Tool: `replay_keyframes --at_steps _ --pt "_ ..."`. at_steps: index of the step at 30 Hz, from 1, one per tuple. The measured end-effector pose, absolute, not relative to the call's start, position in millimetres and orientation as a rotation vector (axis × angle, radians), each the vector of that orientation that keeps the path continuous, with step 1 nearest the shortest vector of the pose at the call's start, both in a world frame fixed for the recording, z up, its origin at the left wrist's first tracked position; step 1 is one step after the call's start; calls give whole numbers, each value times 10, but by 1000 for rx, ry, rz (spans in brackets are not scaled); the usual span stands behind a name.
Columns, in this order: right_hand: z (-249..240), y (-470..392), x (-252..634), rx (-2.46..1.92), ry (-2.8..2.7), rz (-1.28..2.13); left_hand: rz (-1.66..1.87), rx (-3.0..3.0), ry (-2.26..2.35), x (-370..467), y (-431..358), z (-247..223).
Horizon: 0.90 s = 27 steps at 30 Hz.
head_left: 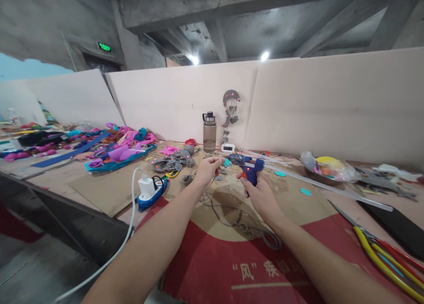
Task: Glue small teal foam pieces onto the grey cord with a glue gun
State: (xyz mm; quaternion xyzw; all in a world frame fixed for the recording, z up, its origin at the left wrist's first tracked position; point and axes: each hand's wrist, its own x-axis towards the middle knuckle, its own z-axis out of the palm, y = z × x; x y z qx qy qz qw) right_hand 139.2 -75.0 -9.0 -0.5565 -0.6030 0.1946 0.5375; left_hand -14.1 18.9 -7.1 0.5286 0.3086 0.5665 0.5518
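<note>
My right hand (257, 190) is wrapped round the handle of a blue hot glue gun (253, 165), a finger at its orange trigger. Its nozzle points left, and a long clear glue stick (331, 185) runs out behind it. My left hand (209, 168) is closed in a pinch on a small teal felt star (227, 163), held close to the nozzle. Two more teal pieces, one a felt star (305, 192), lie right of the gun. Beneath my hands, grey cord (243, 227) lies in loose loops on cardboard (212, 273).
A power strip (152, 193) with a white plug stands left. Behind are grey felt pieces (174, 162), a water bottle (210, 134) and a hanging moon ornament (231, 99). Yellow-and-red-handled scissors (380, 246), a black phone (395, 227) and a metal bowl (323, 177) are right.
</note>
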Motion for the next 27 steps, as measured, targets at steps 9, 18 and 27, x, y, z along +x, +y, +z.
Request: replay_keyframes --at_steps 9,18,27 --pt "-90 -712 1383 -1226 -1310 666 1330 1229 760 -130 195 -67" --pt "-162 -541 1563 -1162 -818 931 1319 1228 765 -126 170 -57" --pt "-101 -657 1393 -993 -995 934 1313 1256 748 -131 178 -78"
